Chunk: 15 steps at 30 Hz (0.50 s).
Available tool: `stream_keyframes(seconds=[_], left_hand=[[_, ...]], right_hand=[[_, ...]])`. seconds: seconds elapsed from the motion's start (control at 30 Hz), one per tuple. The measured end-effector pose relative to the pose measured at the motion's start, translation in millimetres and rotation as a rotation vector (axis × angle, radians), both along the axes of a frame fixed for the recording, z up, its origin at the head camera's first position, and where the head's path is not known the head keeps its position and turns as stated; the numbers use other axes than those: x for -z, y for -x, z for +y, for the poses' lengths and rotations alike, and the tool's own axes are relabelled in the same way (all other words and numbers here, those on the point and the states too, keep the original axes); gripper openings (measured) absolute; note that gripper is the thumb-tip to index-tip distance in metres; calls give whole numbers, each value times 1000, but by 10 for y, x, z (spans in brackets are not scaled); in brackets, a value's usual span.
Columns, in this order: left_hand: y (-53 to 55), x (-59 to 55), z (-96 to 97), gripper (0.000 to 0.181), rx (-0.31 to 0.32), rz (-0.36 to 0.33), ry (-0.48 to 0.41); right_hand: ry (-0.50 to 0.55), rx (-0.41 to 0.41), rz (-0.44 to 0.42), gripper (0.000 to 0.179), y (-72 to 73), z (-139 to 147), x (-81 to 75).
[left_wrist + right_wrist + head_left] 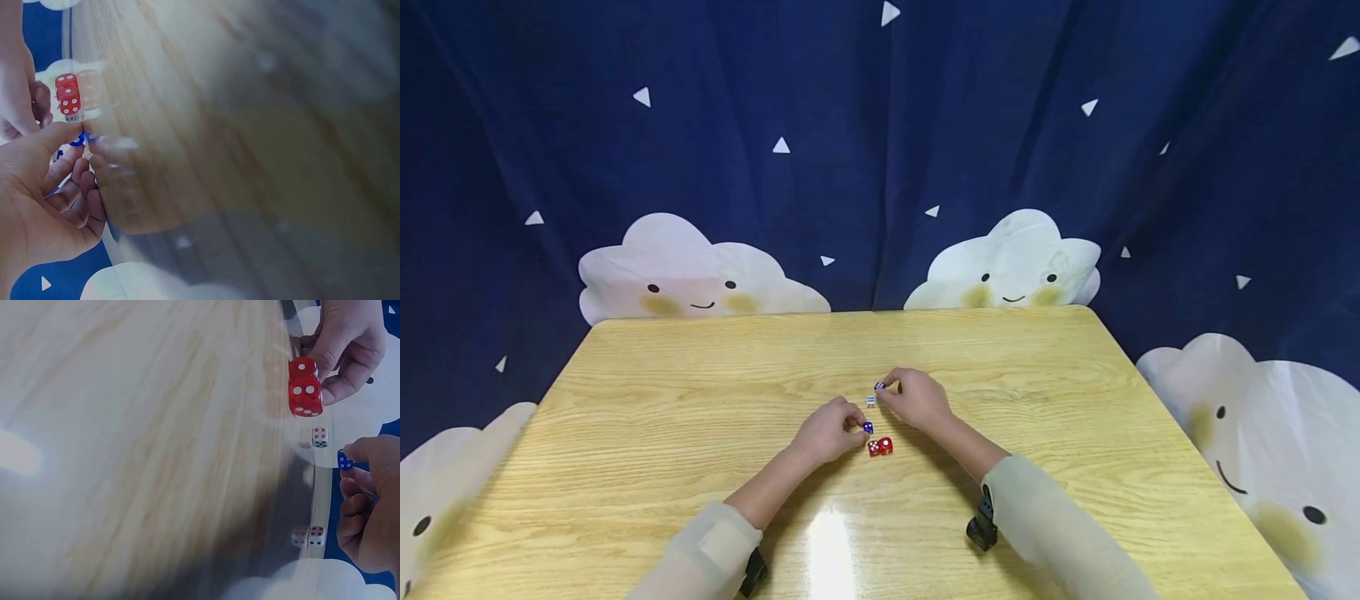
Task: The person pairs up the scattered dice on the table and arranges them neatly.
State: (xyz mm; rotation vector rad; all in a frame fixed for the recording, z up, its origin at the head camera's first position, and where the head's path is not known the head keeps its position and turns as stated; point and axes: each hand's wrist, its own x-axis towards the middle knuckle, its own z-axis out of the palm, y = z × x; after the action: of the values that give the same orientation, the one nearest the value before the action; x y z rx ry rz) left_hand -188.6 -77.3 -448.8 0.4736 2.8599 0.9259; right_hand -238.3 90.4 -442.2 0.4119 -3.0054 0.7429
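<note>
My left hand (829, 432) pinches a blue die (868, 427) between thumb and fingertip, low over the table. Just in front of it, two red dice (880, 447) sit side by side, touching. Farther back, my right hand (917, 398) pinches a second blue die (880, 387), which the right wrist view shows between thumb and finger. A white die (871, 402) stands between the two hands. Another white die (317, 535) appears in the right wrist view, beside the right hand (375, 506); I cannot make it out in the head view.
All the dice lie near the middle of a light wooden table (700, 375). Behind the table hangs a dark blue curtain (850, 100) with white triangles and smiling clouds. A bright glare spot lies on the tabletop between the forearms.
</note>
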Motion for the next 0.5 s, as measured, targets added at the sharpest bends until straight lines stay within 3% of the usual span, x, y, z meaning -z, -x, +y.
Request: stream_keyframes(seconds=[0.5], left_hand=[[2, 17, -4, 17, 0, 11, -3]], right_hand=[[22, -46, -15, 20, -143, 111, 57]])
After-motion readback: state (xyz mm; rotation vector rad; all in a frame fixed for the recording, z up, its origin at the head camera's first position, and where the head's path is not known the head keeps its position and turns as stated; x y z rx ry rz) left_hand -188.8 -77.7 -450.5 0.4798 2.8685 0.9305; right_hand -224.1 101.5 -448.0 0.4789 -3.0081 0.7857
